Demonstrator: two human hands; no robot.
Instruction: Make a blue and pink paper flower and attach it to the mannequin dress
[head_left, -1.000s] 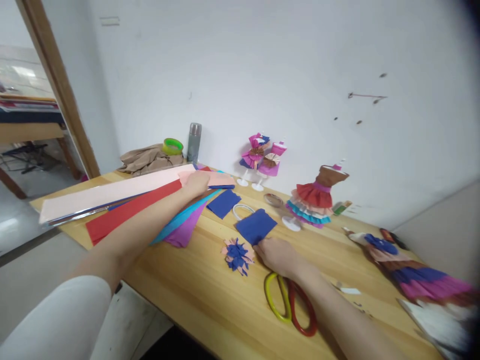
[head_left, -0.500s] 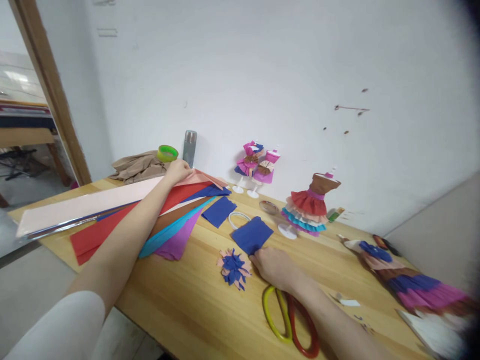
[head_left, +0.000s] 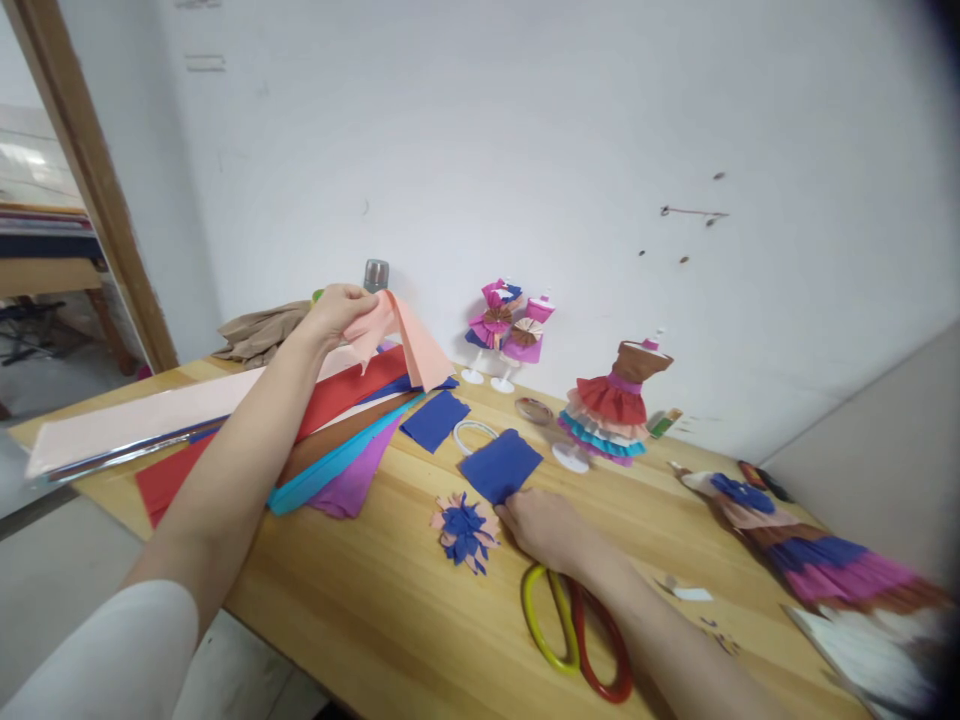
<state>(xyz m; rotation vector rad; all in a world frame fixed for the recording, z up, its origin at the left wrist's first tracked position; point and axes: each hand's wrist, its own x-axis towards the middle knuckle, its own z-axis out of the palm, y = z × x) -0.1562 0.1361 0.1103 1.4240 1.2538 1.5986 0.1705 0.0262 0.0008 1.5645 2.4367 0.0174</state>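
My left hand (head_left: 341,310) is closed on a strip of peach crepe paper (head_left: 416,345), raised in a fold above the pile. Under it fan out strips of red (head_left: 360,385), brown (head_left: 345,435), turquoise (head_left: 300,490) and purple crepe paper (head_left: 356,478). My right hand (head_left: 544,528) pinches the near corner of a blue crepe paper piece (head_left: 501,467), which partly covers a white ring (head_left: 474,430). Another blue piece (head_left: 436,420) lies just beyond. Left of my right hand rests a blue and peach paper flower (head_left: 465,533). Scissors with yellow and red handles (head_left: 577,630) lie partly hidden under my right wrist.
Small dress forms in paper outfits (head_left: 499,325) stand by the wall, one in a ruffled skirt (head_left: 604,420). A layered paper dress (head_left: 825,560) lies at the right. Behind my left hand are brown cloth (head_left: 259,330) and a flask (head_left: 376,274). Scraps (head_left: 690,593) lie right.
My left hand has lifted the peach crepe paper off the pile, and the strip now hangs folded from the fingers. My right hand stays at the blue piece. The view has shifted slightly.
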